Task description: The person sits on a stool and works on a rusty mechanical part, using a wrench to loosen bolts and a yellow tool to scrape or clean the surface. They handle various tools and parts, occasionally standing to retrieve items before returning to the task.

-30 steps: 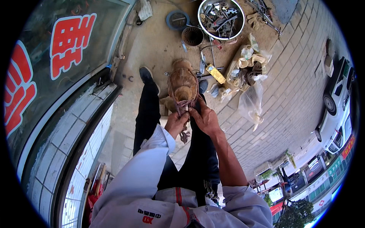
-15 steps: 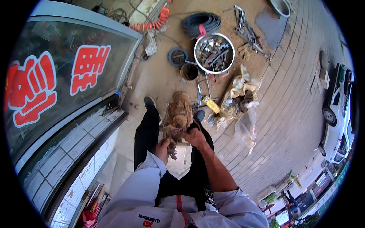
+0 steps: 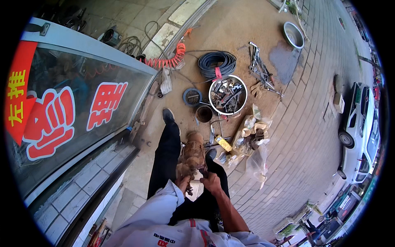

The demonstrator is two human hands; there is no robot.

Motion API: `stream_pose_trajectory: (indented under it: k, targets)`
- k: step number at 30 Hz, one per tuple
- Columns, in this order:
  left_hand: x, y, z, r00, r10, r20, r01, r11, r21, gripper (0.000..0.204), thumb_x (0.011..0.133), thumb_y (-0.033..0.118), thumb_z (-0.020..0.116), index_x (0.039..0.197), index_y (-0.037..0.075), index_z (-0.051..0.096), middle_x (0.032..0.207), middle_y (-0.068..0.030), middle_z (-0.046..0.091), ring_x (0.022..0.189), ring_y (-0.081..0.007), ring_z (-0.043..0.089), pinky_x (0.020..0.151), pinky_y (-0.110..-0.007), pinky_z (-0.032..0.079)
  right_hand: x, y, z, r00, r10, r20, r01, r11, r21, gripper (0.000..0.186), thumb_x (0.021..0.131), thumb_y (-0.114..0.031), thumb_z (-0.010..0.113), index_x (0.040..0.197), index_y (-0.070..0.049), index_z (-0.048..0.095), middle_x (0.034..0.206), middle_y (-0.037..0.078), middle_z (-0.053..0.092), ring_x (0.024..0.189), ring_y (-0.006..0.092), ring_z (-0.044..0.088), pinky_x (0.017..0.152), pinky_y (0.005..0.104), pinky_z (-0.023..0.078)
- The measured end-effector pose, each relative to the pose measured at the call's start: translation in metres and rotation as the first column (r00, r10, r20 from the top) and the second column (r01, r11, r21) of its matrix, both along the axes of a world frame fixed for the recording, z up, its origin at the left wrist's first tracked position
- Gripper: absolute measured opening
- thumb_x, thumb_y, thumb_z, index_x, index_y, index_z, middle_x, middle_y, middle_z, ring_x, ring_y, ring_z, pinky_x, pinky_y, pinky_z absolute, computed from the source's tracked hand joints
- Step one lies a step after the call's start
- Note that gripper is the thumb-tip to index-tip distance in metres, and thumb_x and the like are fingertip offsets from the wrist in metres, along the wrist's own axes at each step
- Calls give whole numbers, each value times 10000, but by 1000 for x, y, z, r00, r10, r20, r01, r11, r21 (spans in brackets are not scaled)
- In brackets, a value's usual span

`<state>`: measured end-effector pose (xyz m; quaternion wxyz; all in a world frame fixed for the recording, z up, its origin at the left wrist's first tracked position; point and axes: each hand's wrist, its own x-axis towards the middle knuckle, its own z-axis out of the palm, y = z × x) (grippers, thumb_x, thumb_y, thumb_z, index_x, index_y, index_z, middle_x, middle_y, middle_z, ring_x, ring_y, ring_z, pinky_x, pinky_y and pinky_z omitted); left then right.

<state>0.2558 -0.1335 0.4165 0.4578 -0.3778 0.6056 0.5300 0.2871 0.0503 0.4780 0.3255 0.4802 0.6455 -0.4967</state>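
A rust-brown, rounded machine body, much like an old motor or pump (image 3: 193,152), stands between my legs. At its near end, my left hand (image 3: 184,183) is closed with the fingers partly hidden. A ragged brown strip (image 3: 189,190) hangs beside that hand. My right hand (image 3: 211,183) is closed at the right side of the same end, with something dark and thin at its fingers, too small to name. A yellow box (image 3: 223,143) lies to the right of the machine body, near my right shoe.
Ahead are a steel basin of tools (image 3: 228,95), a rusty cylinder (image 3: 204,114), a round plate (image 3: 192,97) and a coiled black hose (image 3: 217,64). Wrenches (image 3: 259,68) lie farther right. Plastic bags with parts (image 3: 253,140) lie right. A glass door (image 3: 86,94) stands left.
My view has tilted up, so the ground things sit lower in the picture. Both hands stay at the machine's near end; the right one has shifted slightly outward from it.
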Motion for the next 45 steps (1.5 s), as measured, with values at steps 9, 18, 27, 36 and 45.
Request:
stream_pose_trajectory:
  k: [9,18,27,36,45]
  targets:
    - [-106,18,168,953,-231,195,222,973,70,166,924,230,658,894,77,599,655,-8,541,523,-111,518,449,-280,419,-46,32,150,992,69,-101,-71,997,-8,409,799,-326,707,908,67,675,790,285,660,756,387,679,695,457,513]
    - [-216,38,265,931,-364,5,354,908,226,196,889,220,707,816,70,603,653,-22,579,559,-108,534,516,-284,416,-155,78,277,946,230,-228,-223,973,54,422,874,-357,657,929,61,675,825,288,664,775,407,671,696,475,498]
    - [-334,79,303,927,-289,-237,354,883,307,259,867,267,725,817,44,603,632,-16,575,565,-113,542,532,-292,414,-286,121,335,767,552,-326,-462,828,317,360,917,-331,646,900,27,684,752,262,643,739,406,670,638,468,505]
    - [-479,206,294,945,-101,-312,188,947,262,159,872,194,690,852,64,599,670,-15,565,555,-115,531,514,-270,416,-452,253,267,700,597,-392,-516,802,299,383,900,-364,619,910,10,698,837,281,671,807,441,675,709,507,536]
    - [-633,368,262,967,99,-235,-114,992,-49,183,884,201,668,755,80,625,611,-48,577,491,-151,523,460,-322,399,-647,421,197,661,589,-465,-638,767,65,457,849,-417,696,997,16,693,908,251,707,873,401,701,728,460,549]
